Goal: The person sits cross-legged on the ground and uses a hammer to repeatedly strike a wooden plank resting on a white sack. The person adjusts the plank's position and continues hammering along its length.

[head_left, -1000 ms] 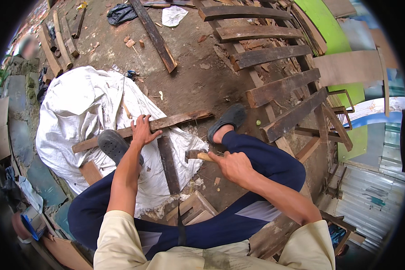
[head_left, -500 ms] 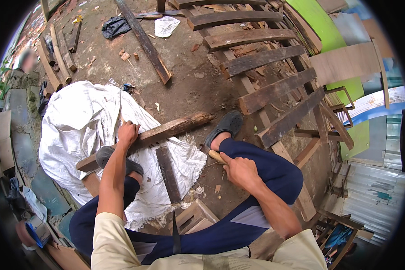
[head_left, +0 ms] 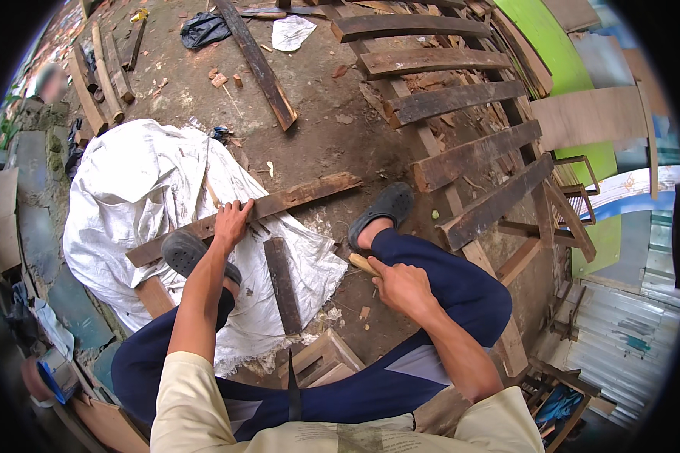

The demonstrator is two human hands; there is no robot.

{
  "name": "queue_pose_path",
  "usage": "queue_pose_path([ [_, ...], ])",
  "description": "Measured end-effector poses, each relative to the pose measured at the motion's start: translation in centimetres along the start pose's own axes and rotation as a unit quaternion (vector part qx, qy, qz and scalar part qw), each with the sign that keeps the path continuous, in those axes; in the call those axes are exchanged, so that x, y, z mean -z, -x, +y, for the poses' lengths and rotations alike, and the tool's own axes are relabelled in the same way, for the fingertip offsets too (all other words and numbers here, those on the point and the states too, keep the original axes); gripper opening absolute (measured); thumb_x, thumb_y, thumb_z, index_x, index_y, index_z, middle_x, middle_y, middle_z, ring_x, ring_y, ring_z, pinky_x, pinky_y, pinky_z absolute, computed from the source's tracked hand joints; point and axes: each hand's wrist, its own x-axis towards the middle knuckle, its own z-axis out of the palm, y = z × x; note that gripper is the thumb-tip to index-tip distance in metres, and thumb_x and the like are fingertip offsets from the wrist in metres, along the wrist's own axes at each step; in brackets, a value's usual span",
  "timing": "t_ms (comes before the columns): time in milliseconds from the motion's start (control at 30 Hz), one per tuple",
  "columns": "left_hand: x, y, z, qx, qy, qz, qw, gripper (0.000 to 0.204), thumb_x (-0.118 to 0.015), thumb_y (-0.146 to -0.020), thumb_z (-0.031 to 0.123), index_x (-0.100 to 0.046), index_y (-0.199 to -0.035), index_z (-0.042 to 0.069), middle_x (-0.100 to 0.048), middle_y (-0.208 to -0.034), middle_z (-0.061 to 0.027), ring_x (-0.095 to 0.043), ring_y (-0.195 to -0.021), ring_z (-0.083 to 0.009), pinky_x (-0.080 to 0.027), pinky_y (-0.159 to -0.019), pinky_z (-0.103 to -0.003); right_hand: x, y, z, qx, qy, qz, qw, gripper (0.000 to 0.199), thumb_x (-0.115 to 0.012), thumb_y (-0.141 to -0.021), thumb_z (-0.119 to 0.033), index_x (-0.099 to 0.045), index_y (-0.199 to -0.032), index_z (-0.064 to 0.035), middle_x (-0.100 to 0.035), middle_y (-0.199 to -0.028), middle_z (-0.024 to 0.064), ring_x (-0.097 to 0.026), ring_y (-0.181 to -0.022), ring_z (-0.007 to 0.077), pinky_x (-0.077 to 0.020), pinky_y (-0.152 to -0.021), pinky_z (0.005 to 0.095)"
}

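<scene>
My left hand (head_left: 233,223) grips a long, rough wooden beam (head_left: 304,193), its fingers curled over the beam's top edge. The beam lies slanting across a white cloth sheet (head_left: 128,192), and my left foot in a dark clog (head_left: 184,254) presses on its near-left part. In my right hand (head_left: 402,287), by my right shin, is a pale wooden handle (head_left: 363,263); the rest of that tool cannot be made out. Just beyond my left hand, a thin pale wooden piece (head_left: 212,195) lies on the sheet. A short dark board (head_left: 282,287) rests on the sheet nearer me.
To the right, a slatted wooden frame (head_left: 461,102) with dark planks spans the ground. A long dark timber (head_left: 258,68) lies ahead, near a black plastic bag (head_left: 204,30). A small wooden frame (head_left: 321,359) sits between my legs. Green panels (head_left: 548,53) lean at far right.
The beam and my left foot have shifted slightly away from me. My left hand has slid a little to the right along the beam. The right hand keeps its hold on the handle.
</scene>
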Motion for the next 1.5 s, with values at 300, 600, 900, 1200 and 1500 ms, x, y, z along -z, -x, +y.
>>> queue_pose_path([
  [300,2.2,1.4,-1.9,-0.092,0.15,-0.1,0.979,0.06,-0.06,-0.095,0.031,-0.039,-0.15,0.018,-0.056,-0.134,-0.0181,-0.054,-0.121,-0.0366,-0.045,-0.101,-0.045,1.6,-0.6,-0.3,-0.079,-0.069,0.015,0.994,0.048,-0.057,-0.095,-0.033,-0.053,-0.142,-0.019,-0.071,-0.091,0.0253,-0.068,-0.087,0.0436,-0.053,-0.079,0.0525],
  [600,-2.9,2.3,-1.9,-0.103,0.052,0.074,0.991,0.062,-0.05,-0.099,0.048,-0.041,-0.149,0.011,-0.046,-0.15,-0.0133,-0.045,-0.137,-0.03,-0.036,-0.114,-0.043,0.6,-3.9,0.6,-0.149,-0.291,0.111,0.939,0.052,-0.056,-0.097,-0.039,-0.057,-0.131,-0.0001,-0.069,-0.107,0.0282,-0.065,-0.104,0.0445,-0.05,-0.09,0.0474],
  [900,-2.8,0.6,-3.4,-0.065,0.11,0.005,0.992,0.068,-0.051,-0.096,0.056,-0.049,-0.142,0.006,-0.051,-0.147,-0.0116,-0.048,-0.136,-0.0282,-0.039,-0.113,-0.038,-7.2,-16.5,-3.8,-0.089,-0.371,0.371,0.847,0.04,-0.053,-0.101,-0.033,-0.049,-0.123,-0.0003,-0.066,-0.089,0.0271,-0.065,-0.084,0.0464,-0.0485,-0.074,0.0501],
  [1200,-2.3,0.9,-3.8,-0.14,0.058,0.033,0.988,0.081,-0.078,-0.077,0.037,-0.044,-0.143,0.005,-0.052,-0.145,-0.0108,-0.051,-0.134,-0.0251,-0.046,-0.108,-0.034,-7.9,-18.4,-1.4,-0.153,-0.287,0.22,0.92,0.045,-0.051,-0.101,-0.039,-0.05,-0.127,-0.0015,-0.068,-0.094,0.0273,-0.066,-0.091,0.0451,-0.0493,-0.08,0.0509],
  [1500,-2.2,1.0,-3.5,-0.129,0.072,0.053,0.988,0.081,-0.08,-0.073,0.035,-0.047,-0.142,0.008,-0.055,-0.143,-0.009,-0.052,-0.132,-0.0238,-0.047,-0.107,-0.034,-10.1,-19.9,-3.8,-0.124,-0.331,0.295,0.888,0.038,-0.052,-0.101,-0.032,-0.045,-0.125,-0.0036,-0.067,-0.092,0.0298,-0.065,-0.087,0.0493,-0.0481,-0.074,0.0551],
])
